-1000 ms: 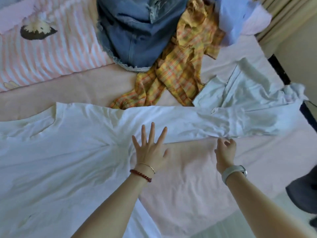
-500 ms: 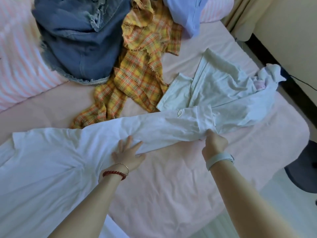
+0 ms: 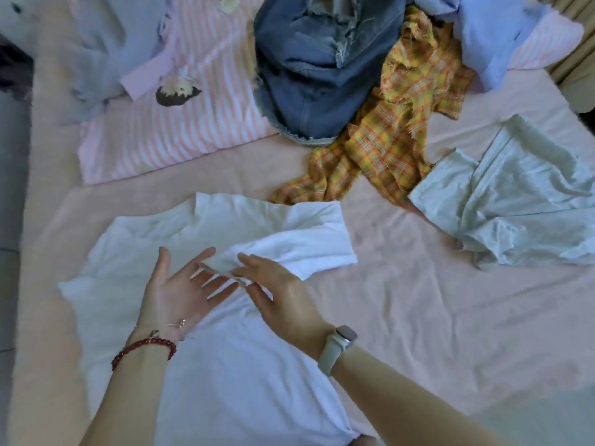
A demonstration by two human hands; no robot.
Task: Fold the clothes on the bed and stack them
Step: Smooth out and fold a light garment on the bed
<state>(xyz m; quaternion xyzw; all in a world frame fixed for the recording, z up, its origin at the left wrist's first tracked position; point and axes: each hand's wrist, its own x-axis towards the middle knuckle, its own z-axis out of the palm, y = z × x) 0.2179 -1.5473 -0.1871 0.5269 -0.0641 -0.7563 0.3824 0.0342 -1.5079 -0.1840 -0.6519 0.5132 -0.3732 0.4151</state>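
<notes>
A: Right, hands first. Left hand (image 3: 180, 294) is palm up, fingers spread and straight, over the white T-shirt (image 3: 225, 365). A crumpled edge of the shirt's fabric lies across its fingertips.

B: And the right hand (image 3: 283, 300)?

A: Back of the hand up, fingers extended toward the left hand, tips touching the same crumpled bit of cloth. Whether it pinches the cloth or only touches it, I cannot tell. Grey watch (image 3: 338, 349) on that wrist; red bead bracelet (image 3: 145, 347) and a thin chain on the left.

B: Where does the shirt lie?

A: Spread on the pink sheet of the bed (image 3: 418, 317), toward the near edge, left of centre. Its neck end points to the far side, and one sleeve is folded in across the chest, ending just right of the hands.

B: Rest of the clothes?

A: Unfolded pile along the far edge: denim garment (image 3: 309, 75) in the middle, a yellow plaid piece (image 3: 396, 123) trailing from under it toward the centre, a light blue garment (image 3: 483, 37) at the far right corner. Pale green garment (image 3: 521, 201) lies rumpled at the right edge, apart from the shirt. A pink-and-white striped top (image 3: 193, 107) lies flat at far left, touching the denim.

B: Any containers?

A: All cloth lies directly on the bed
</notes>
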